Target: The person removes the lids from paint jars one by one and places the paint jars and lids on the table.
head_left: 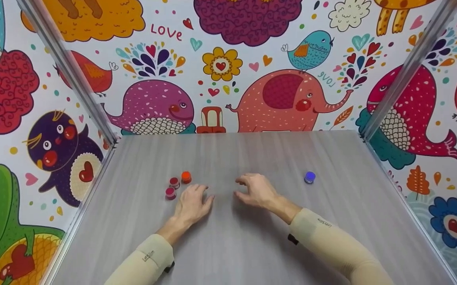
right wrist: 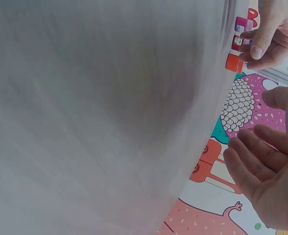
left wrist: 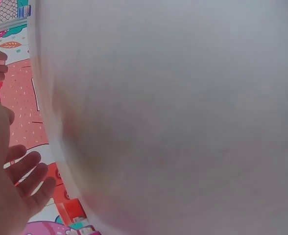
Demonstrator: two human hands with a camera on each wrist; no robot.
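My left hand (head_left: 190, 205) hovers over the grey table with loosely bent fingers and holds nothing. Just left of it stand three small jars: one with an orange lid (head_left: 186, 177), one with a dark red lid (head_left: 174, 182) and one with a crimson lid (head_left: 170, 193). My right hand (head_left: 259, 190) is across from the left, its fingers relaxed and nothing in them. Off to its right stands a jar with a blue-violet lid (head_left: 310, 177). In the right wrist view the orange-lidded jar (right wrist: 234, 63) shows beyond the right hand (right wrist: 269, 161), near the left hand.
The grey wood-grain table (head_left: 236, 154) meets walls printed with cartoon animals at the back and both sides. Metal profiles (head_left: 404, 67) run up the two back corners. Both forearms in pale sleeves (head_left: 327, 237) reach in from the front.
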